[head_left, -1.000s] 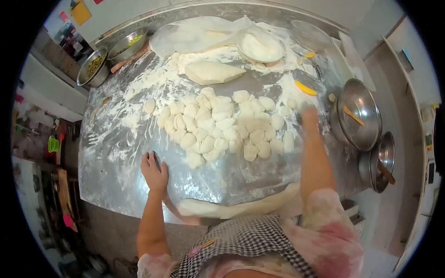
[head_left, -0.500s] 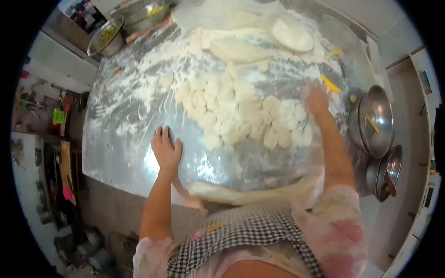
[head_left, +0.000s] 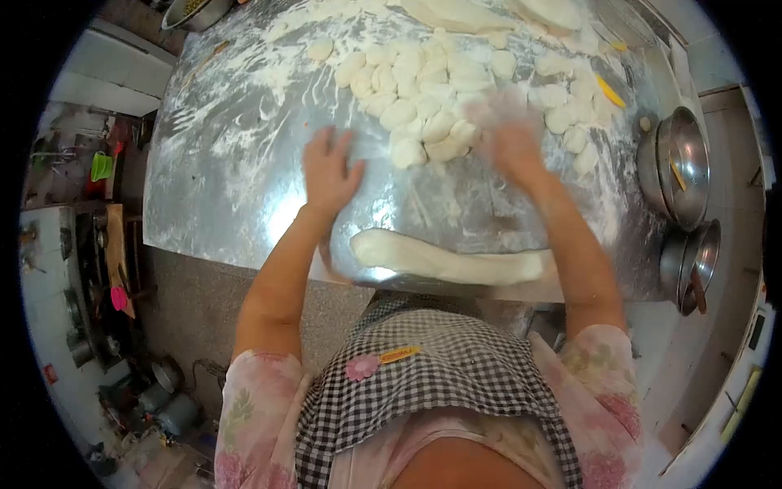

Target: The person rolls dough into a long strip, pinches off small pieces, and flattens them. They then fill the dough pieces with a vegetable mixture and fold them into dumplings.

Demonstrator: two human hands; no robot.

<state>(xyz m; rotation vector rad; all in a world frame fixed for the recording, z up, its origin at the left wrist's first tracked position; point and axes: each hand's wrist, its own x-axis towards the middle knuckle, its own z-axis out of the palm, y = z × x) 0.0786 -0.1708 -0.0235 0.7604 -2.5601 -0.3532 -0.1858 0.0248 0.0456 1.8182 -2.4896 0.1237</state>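
Observation:
Several flattened dough pieces [head_left: 399, 77] lie bunched on the floured metal table [head_left: 236, 175], with a smaller group of dough pieces [head_left: 566, 114] to their right. My right hand [head_left: 509, 134], smeared by motion, is over the gap between the two groups, at the right side of the larger one. How its fingers are set does not show. My left hand [head_left: 330, 171] lies on the bare metal left of the pieces, fingers apart and holding nothing. Along the near edge stretches a long dough roll [head_left: 448, 259].
A yellow scraper-like strip [head_left: 609, 91] lies at the right. Metal bowls [head_left: 683, 167] stand beyond the table's right side, with more bowls [head_left: 692, 269] nearer me. Larger dough [head_left: 456, 12] lies at the far side, and a filled bowl [head_left: 199, 12] stands far left.
My right hand has moved left from the right of the pieces to among them, and a gap now splits them. My left hand stays flat. The view has tilted toward me.

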